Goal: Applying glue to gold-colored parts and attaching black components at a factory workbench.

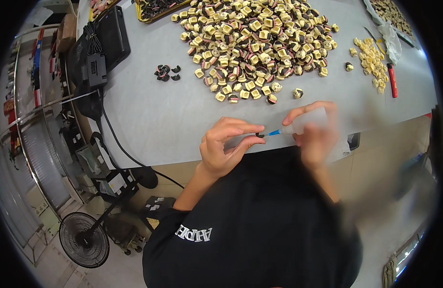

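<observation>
Between thumb and forefinger, my left hand pinches a small black curved piece above the table's near edge. My right hand, partly blurred, is wrapped round a whitish squeeze bottle. The bottle's blue dispensing tip points left and meets or nearly meets the black piece; I cannot tell whether they touch. Beyond my hands lies a large heap of small cream, black and pink pieces. Several loose black curved pieces lie in a little group left of the heap.
A black device with a coiled cable and adapter sits at the table's left edge. Small cream pieces and a red marker-like stick lie at the right. A yellow-rimmed tray stands at the back. A fan is on the lower left.
</observation>
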Available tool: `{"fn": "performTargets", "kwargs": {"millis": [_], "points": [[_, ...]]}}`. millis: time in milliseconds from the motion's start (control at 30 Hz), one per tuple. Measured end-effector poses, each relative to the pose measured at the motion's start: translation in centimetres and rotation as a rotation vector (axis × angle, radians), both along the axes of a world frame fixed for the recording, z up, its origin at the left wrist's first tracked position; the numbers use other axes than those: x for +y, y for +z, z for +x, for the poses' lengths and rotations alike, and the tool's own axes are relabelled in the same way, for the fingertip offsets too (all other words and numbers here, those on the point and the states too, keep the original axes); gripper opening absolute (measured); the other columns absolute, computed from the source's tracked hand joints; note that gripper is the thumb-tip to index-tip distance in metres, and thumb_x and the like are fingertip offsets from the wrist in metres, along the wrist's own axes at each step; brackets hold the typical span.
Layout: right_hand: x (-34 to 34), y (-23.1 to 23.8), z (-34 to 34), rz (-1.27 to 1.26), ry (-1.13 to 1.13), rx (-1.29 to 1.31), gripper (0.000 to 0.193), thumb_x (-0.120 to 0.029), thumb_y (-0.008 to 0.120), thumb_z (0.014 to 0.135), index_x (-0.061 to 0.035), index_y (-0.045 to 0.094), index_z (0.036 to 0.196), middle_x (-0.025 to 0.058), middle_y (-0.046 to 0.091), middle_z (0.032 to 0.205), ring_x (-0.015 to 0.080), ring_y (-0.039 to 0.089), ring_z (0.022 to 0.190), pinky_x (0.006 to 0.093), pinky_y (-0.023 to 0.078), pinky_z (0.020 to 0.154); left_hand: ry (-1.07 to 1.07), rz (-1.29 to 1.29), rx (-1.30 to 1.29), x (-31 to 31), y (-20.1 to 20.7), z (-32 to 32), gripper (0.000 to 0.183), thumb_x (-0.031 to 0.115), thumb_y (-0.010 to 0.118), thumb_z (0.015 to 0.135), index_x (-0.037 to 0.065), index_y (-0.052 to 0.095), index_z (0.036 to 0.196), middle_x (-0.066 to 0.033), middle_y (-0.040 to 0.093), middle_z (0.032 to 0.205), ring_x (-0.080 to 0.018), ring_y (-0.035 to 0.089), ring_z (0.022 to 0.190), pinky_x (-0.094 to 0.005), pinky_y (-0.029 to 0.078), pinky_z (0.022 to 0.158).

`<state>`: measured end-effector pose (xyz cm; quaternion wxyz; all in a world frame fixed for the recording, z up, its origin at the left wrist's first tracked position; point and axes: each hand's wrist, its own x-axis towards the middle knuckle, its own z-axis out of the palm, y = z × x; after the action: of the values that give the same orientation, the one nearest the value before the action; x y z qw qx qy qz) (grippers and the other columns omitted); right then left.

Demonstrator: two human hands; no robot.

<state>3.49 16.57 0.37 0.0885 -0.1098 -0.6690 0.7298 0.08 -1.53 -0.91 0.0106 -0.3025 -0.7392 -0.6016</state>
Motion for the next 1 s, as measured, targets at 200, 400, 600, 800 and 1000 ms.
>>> {"fn": "performTargets", "kwargs": {"millis": [200,400,600,800,1000], "points": [[0.08,-0.11,0.09,0.01,-0.019,-0.01,0.032,-0.033,0.046,0.087,-0.0044,0.038,0.098,0.0152,0.061,0.073,0.0064,0.044,0.049,0.0173,0.03,0.038,0.013,0.007,-0.026,0.15,0.07,0.07,0.055,-0.011,0.07,0.068,0.006,0.031,0.102,-0.0205,0.064,0.083,-0.0249,0.06,0.078,-0.0303,0.05,0.065],[0.07,-0.27,0.07,0.002,-0.045,0.007,0.032,-0.033,0.047,0.088,-0.0042,0.038,0.098,0.016,0.061,0.074,0.007,0.044,0.049,0.0177,0.03,0.038,0.013,0.002,-0.033,0.14,0.12,0.09,0.054,-0.012,0.07,0.068,0.006,0.031,0.102,-0.0205,0.064,0.084,-0.0248,0.06,0.079,-0.0305,0.05,0.065],[-0.17,-0.2,0.03,-0.004,-0.045,0.049,0.029,-0.031,0.046,0.089,-0.004,0.037,0.097,0.0178,0.061,0.074,0.0072,0.041,0.044,0.0183,0.03,0.037,0.009,0.01,-0.081,0.21,0.18,0.02,0.054,-0.012,0.07,0.068,0.006,0.031,0.101,-0.0202,0.065,0.084,-0.0248,0.06,0.08,-0.031,0.05,0.067],[-0.31,-0.37,-0.03,0.004,-0.041,0.117,0.028,-0.03,0.046,0.089,-0.0039,0.037,0.096,0.0189,0.06,0.074,0.0076,0.039,0.041,0.0189,0.031,0.037,0.002,0.011,-0.102,0.28,0.3,-0.04,0.054,-0.012,0.07,0.068,0.006,0.031,0.101,-0.0202,0.065,0.084,-0.0247,0.06,0.08,-0.0311,0.05,0.068],[-0.56,-0.21,-0.02,0.013,-0.065,0.087,0.028,-0.03,0.045,0.089,-0.0037,0.037,0.095,0.0196,0.06,0.074,0.0077,0.039,0.041,0.0191,0.032,0.037,0.01,0.02,-0.128,0.24,0.17,0.08,0.054,-0.012,0.07,0.067,0.006,0.031,0.1,-0.02,0.065,0.084,-0.0249,0.061,0.08,-0.031,0.049,0.069]]}}
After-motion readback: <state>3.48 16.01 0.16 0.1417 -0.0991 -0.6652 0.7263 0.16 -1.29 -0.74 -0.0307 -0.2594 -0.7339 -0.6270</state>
